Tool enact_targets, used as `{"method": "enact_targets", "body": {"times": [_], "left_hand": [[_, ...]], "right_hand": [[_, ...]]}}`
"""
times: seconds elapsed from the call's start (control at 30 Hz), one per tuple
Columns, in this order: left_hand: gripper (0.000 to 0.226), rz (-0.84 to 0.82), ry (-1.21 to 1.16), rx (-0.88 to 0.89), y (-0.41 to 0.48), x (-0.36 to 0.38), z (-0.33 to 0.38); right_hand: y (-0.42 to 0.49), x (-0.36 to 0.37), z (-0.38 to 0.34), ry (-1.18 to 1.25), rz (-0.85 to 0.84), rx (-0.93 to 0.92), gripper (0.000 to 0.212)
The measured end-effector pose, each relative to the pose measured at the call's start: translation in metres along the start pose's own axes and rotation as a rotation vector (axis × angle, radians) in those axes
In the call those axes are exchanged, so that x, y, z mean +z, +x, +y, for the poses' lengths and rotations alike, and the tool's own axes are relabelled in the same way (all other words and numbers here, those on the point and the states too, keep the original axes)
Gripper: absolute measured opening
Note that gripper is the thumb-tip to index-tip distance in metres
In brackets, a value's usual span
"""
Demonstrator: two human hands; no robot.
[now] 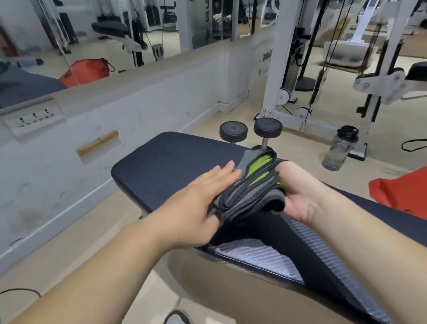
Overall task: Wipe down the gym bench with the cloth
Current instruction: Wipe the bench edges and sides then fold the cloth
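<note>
Two hands work one cloth [249, 189] on one bench [172, 162]. The cloth, grey with green showing in its folds, lies bunched on the pad near its right edge, roughly midway along the part in view. The left hand [197, 201] lies flat, fingers straight and together, palm down on the cloth's left side, likely to pin it and press it into a pad. The right hand [298, 191] curls round the cloth's right end, fingers tucked under the folds, probably gathering the layers so they stay stacked for wiping. My guess is the cloth is being folded or readied, and no wiping stroke shows yet. Behind the bench stand two dumbbells [250, 130] on end; one bottle [340, 148] sits on the floor to the right, near one red bag [412, 196]
</note>
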State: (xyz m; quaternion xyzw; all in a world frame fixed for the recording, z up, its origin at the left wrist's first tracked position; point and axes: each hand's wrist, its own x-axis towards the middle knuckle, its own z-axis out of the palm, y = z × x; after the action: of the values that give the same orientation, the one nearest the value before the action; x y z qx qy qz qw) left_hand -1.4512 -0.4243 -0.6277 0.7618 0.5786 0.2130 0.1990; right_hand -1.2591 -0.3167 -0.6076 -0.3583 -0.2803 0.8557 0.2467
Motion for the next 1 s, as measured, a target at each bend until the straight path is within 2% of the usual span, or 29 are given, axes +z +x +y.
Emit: {"method": "enact_targets", "body": {"times": [0.07,0.1,0.2,0.3,0.4,0.47,0.53,0.63,0.73,0.83,0.9,1.0], "left_hand": [[0.106,-0.007,0.037,-0.018,0.004,0.011,0.002],[0.106,0.061,0.011,-0.029,0.007,0.016,0.005],[0.078,0.326,-0.288,-0.065,0.018,0.026,0.015],[0.053,0.313,-0.578,-0.165,0.019,0.022,0.021],[0.041,0.304,-0.656,-0.286,0.016,0.017,0.018],[0.028,0.368,-0.713,-0.399,0.016,0.016,0.011],[0.020,0.425,-0.814,-0.516,0.017,0.016,0.003],[0.013,0.423,-1.059,-0.634,0.019,0.012,-0.002],[0.014,0.435,-1.239,-0.708,0.020,0.006,-0.002],[0.016,0.454,-1.311,-0.796,0.019,0.002,-0.009],[0.017,0.512,-1.320,-0.867,0.018,-0.005,-0.019],[0.025,0.646,-1.378,-0.946,0.018,-0.030,-0.043]], "right_hand": [[-0.002,0.001,0.000,0.072,-0.032,-0.015,0.023],[-0.003,0.002,0.001,0.096,-0.026,-0.021,0.021],[-0.006,0.007,0.004,0.104,-0.002,-0.047,0.030],[-0.009,0.011,0.004,0.166,0.036,-0.040,0.026],[-0.012,0.013,0.004,0.212,0.019,-0.037,0.040],[-0.013,0.021,0.004,0.175,-0.021,-0.032,0.048],[-0.013,0.033,0.004,0.004,0.004,-0.071,0.041],[-0.009,0.048,0.004,-0.178,0.065,-0.230,0.025],[0.002,0.053,0.011,-0.430,0.130,-0.340,0.031],[0.020,0.061,0.026,-0.701,0.187,-0.421,0.043],[0.037,0.066,0.032,-0.868,0.215,-0.492,0.042],[0.064,0.077,0.030,-1.240,0.259,-0.536,0.045]]}}
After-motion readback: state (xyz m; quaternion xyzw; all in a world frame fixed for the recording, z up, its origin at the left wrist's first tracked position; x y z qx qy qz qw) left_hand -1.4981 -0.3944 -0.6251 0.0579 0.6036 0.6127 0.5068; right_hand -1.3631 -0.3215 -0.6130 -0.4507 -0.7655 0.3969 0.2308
